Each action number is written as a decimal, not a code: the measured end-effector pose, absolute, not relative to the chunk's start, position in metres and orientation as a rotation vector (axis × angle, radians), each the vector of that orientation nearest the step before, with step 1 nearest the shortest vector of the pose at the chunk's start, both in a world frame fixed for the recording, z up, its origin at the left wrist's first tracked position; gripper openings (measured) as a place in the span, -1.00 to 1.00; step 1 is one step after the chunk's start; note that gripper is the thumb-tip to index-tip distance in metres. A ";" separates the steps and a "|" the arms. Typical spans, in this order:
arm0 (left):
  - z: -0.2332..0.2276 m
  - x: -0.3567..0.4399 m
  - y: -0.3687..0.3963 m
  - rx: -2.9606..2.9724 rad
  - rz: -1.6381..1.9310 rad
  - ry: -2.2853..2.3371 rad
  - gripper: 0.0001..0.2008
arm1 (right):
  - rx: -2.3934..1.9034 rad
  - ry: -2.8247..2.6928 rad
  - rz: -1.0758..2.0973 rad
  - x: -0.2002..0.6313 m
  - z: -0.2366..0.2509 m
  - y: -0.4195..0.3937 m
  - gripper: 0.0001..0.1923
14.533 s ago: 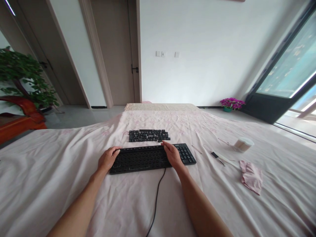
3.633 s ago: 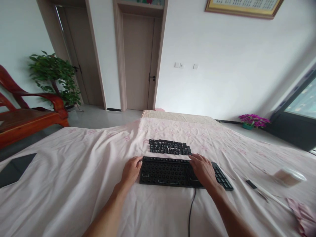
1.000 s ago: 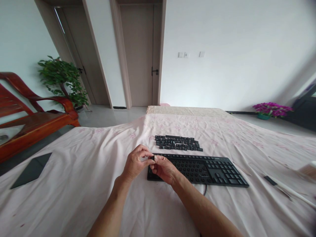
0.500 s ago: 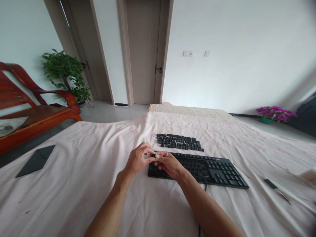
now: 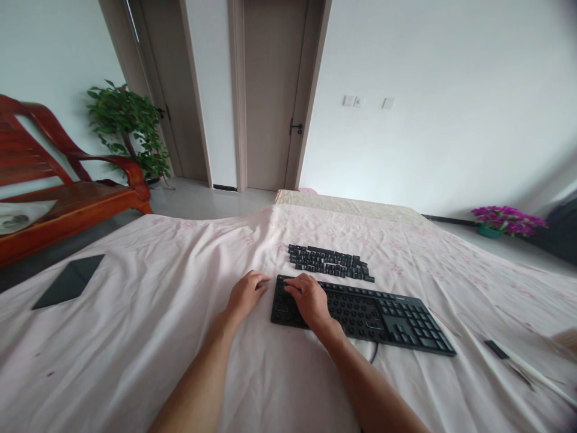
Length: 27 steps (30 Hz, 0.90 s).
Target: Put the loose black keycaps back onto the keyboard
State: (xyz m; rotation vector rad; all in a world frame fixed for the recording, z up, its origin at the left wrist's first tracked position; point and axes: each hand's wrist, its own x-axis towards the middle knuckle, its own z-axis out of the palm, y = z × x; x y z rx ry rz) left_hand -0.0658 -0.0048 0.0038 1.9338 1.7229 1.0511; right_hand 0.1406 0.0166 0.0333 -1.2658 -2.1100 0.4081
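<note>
A black keyboard (image 5: 401, 319) lies on the pink floral cloth, with many keycaps gone from its left and middle section. My right hand (image 5: 311, 300) is over its upper left part, thumb and fingers closed around a small dark keycap that they mostly hide. My left hand (image 5: 247, 294) rests on the cloth just left of the keyboard, holding nothing, its fingers loosely bent and apart. Behind the keyboard, loose black keycaps (image 5: 331, 262) lie in rows.
A dark tablet-like slab (image 5: 70, 281) lies at the left. To the right are a black-and-white brush-like tool (image 5: 498, 350) and a thin stick (image 5: 444, 320). The keyboard's cable (image 5: 374, 352) runs toward me. A wooden bench (image 5: 90, 192) stands beyond the cloth.
My hands have parted. The left has let go of the keycap and drawn to the cloth; the right has moved it down onto the keyboard's upper left. The view has shifted slightly.
</note>
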 end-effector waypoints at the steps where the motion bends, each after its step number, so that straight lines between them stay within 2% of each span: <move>1: 0.002 -0.066 -0.004 1.929 1.060 1.720 -0.76 | -1.273 -2.148 0.339 0.139 0.034 0.016 -0.80; 12: 0.001 -0.069 -0.003 1.919 1.085 1.708 -0.78 | -1.324 -2.442 -0.117 0.122 0.039 0.018 -0.82; 27: 0.001 -0.069 -0.003 1.904 1.075 1.720 -0.79 | -1.240 -2.671 -0.278 0.108 0.050 0.018 -0.74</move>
